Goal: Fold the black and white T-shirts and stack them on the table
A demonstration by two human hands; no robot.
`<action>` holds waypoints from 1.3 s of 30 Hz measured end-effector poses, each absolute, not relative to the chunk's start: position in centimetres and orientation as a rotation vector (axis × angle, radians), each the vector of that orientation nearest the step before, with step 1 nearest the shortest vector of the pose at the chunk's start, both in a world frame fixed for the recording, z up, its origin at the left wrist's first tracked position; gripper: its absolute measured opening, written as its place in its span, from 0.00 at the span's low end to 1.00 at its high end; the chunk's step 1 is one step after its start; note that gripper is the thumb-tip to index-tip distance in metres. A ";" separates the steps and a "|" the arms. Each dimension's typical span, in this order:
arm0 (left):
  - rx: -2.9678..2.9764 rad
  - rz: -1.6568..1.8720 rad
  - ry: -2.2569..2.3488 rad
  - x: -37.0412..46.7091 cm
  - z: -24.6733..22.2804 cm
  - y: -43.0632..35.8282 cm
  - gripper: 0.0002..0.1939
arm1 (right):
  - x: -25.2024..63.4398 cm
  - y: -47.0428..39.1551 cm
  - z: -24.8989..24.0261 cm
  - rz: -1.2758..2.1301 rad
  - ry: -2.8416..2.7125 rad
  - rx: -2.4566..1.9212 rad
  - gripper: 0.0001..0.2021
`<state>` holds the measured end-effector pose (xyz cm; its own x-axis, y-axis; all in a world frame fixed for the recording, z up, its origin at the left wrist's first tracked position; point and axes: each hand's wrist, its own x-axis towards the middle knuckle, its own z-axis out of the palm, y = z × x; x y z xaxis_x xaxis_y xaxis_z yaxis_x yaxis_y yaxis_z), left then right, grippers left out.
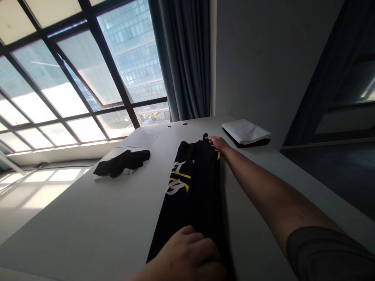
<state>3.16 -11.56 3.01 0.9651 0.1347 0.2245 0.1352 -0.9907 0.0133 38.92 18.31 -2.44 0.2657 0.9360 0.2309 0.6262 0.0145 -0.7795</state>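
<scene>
A black T-shirt (202, 207) with white and yellow printing lies lengthwise on the white table, folded into a long narrow strip. At its far end my right hand (218, 144) pinches the fabric by the collar and shoulder, fingers closed. My left hand (187, 255) rests over the near end, close to me. Its fingers are curled down on the cloth, and their tips are hidden beneath the hand. The shirt's lower end runs out of view under my left hand.
On the right of the table (96, 226) sits a folded stack with a white cloth (245, 131) over a black one. A crumpled black garment (121, 163) lies at the left, and sheets of paper (143, 137) behind it. Windows and a curtain (187, 58) stand beyond.
</scene>
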 end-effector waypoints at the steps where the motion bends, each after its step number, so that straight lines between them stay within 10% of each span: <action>1: -3.120 -0.369 -0.282 1.7 2.6 -11.6 0.14 | 37.9 18.5 -2.4 0.486 -1.501 -1.661 0.27; 8: -3.177 -0.312 -0.558 -5.1 -2.4 -12.1 0.03 | 32.1 18.1 -5.8 0.459 -2.060 -1.759 0.28; 28: -2.973 -0.604 -0.676 -8.3 -1.7 -10.2 0.15 | 30.6 10.1 -3.8 -0.061 -2.231 -1.268 0.21; 39: -3.201 -0.469 -1.059 -13.2 -2.8 -8.0 0.30 | 26.5 -11.7 -0.1 0.585 -2.651 -0.881 0.28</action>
